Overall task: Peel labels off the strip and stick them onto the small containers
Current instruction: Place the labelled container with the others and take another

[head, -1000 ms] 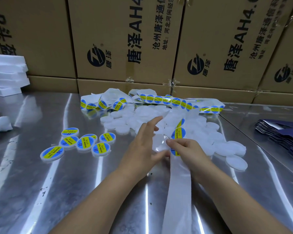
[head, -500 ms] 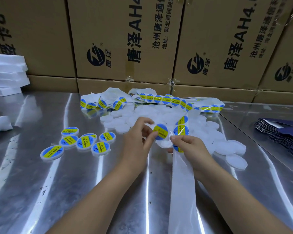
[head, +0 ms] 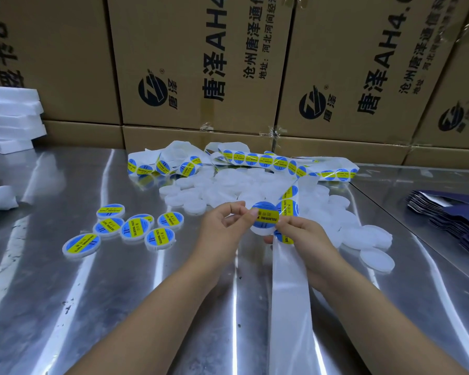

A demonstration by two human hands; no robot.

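A small round white container (head: 263, 229) is held above the steel table, with a blue and yellow label (head: 266, 214) lying on its top. My left hand (head: 225, 226) pinches the container's left edge. My right hand (head: 306, 234) presses the label's right side and also holds the label strip (head: 289, 209), whose bare white backing (head: 290, 307) trails toward me. A pile of unlabelled white containers (head: 228, 190) lies just behind my hands. Several labelled containers (head: 133, 228) sit in a group to the left.
More of the label strip (head: 268, 161) curls across the back of the pile. Cardboard boxes (head: 201, 63) wall off the rear. White foam sheets (head: 8, 117) are stacked far left, and dark blue folded cartons (head: 455, 215) lie at the right. The steel table (head: 65, 307) is bare metal in front.
A label came off the strip and now lies on the container held between both hands. My hands rose slightly from the table.
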